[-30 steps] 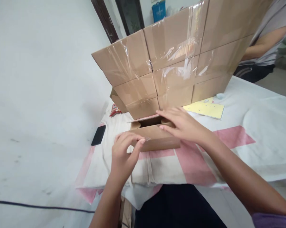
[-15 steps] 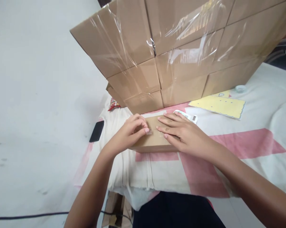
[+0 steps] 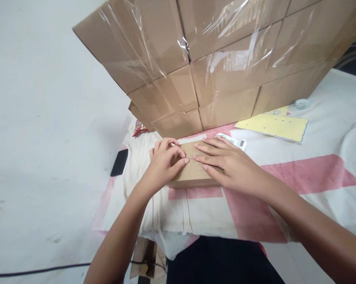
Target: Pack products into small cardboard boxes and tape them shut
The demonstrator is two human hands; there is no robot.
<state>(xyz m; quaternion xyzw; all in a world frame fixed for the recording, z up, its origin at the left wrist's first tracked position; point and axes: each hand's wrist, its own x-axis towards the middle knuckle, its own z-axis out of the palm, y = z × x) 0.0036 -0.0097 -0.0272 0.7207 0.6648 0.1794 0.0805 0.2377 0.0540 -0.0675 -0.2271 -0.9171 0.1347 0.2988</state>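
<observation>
A small closed cardboard box lies on the cloth in front of me. My right hand rests flat across its top at the right side, fingers stretched out and spread. Over the left part of the top, my left hand is curled, with thumb and forefinger brought together near the middle seam. Whatever is between those fingertips is too small to make out. The left fingertips are close to the tips of the right fingers.
A tall stack of cardboard boxes under clear film stands behind. A black phone lies at left, a yellow card at right. A tape roll sits farther back. Past my right fingers is a white device.
My left hand has shifted slightly right along the box top toward the right fingers. A shiny clear patch by the left thumb no longer shows. My right hand stays in place.
</observation>
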